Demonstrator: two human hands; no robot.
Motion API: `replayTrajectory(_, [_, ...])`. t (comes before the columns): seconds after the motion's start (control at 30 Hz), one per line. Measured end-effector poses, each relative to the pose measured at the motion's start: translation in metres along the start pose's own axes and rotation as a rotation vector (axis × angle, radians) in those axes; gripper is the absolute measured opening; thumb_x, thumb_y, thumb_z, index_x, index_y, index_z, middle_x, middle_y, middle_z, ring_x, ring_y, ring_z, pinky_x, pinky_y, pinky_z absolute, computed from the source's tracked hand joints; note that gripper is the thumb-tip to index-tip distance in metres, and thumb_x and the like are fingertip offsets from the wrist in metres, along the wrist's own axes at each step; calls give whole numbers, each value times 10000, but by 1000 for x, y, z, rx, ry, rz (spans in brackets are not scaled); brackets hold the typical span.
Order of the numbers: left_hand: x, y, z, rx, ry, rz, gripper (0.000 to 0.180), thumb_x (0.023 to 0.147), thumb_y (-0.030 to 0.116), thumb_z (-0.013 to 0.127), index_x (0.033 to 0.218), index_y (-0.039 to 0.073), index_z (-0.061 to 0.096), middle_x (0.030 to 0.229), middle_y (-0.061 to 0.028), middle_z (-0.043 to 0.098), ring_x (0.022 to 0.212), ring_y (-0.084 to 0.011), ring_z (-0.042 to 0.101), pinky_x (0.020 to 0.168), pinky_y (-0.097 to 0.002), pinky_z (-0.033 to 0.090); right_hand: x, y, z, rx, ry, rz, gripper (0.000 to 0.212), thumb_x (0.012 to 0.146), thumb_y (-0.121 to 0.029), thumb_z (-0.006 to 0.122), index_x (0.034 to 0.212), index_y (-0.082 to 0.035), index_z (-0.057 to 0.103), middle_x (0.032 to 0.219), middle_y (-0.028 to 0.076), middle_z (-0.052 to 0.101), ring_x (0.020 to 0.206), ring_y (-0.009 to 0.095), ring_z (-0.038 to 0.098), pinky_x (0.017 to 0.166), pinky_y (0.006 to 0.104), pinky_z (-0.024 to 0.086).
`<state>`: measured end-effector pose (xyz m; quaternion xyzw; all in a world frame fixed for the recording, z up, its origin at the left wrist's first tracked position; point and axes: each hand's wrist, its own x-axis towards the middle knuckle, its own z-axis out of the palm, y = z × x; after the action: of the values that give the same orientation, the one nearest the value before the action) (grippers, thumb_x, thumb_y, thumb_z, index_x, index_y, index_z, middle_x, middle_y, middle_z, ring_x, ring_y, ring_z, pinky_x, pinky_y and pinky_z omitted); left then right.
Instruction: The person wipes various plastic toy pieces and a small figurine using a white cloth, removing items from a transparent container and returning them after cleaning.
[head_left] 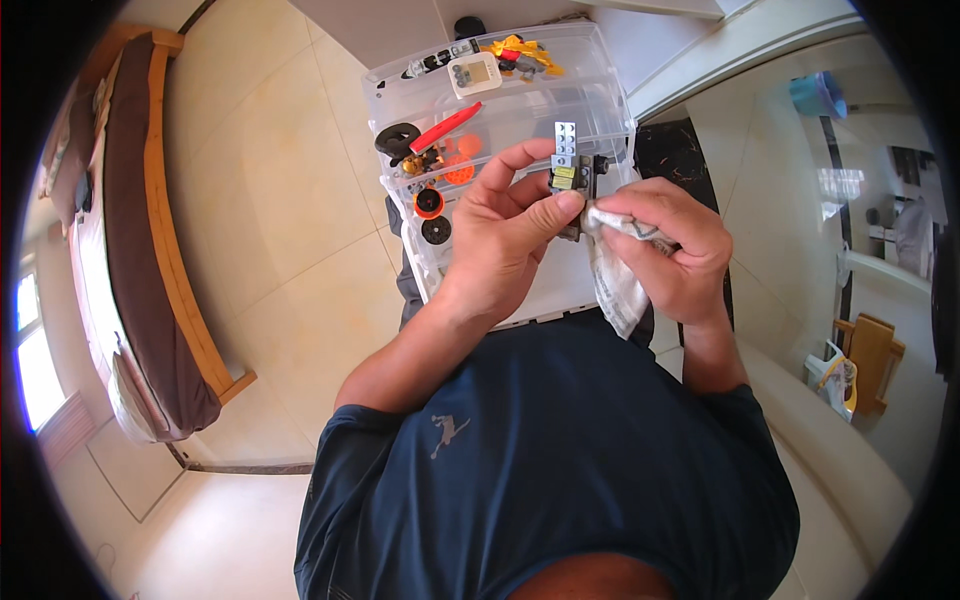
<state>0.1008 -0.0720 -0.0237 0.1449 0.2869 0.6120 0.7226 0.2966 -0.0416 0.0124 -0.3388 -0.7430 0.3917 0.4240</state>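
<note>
Navy T-shirt (600,440) nearest camera, smooth fabric, gray figure print (447,436). Left hand (508,225) pinches gray studded brick assembly (566,170), hard plastic, over clear plastic bin (600,90). Right hand (670,235) grips creased white cloth (617,290) at assembly's lower right. Lying left: glossy red strip (446,127), round orange-rimmed black wheel (429,204).

At the centre of the frame, the left hand (505,233) grips a small grey toy-brick assembly (564,172); the right hand (682,240) pinches a white cloth (617,280) that seems, partly hidden, to touch it. Toward upper centre, a red bar (446,127) and yellow toy pieces (520,50) lie on a clear plastic box (600,88). A bed (140,230) stands at left.
</note>
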Motion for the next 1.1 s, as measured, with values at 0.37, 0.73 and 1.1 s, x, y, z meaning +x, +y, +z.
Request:
replayTrajectory(0.37, [-1,-1,-1,14,-19,-25,498,956,-94,706,1412,51,566,1166,-127,744,1022,-181,717,879,-323,602,-5,2,8,-77,98,3,279,864,64,731,1136,3,753,1020,122,736,893,199,710,783,301,554])
replayTrajectory(0.73, [4,-6,10,122,-13,73,525,940,-73,744,1416,33,549,1143,-113,742,996,-167,709,856,-324,606,-14,7,9,-104,176,-52,264,868,70,768,1122,4,735,1021,123,744,879,206,720,775,295,557])
replayTrajectory(1.1, [2,-13,1,233,-49,134,542,941,-74,734,1443,22,556,1210,-132,720,1054,-203,714,917,-373,625,-8,12,-8,-72,-26,7,265,853,115,708,1107,44,730,1001,117,724,852,161,683,770,277,534])
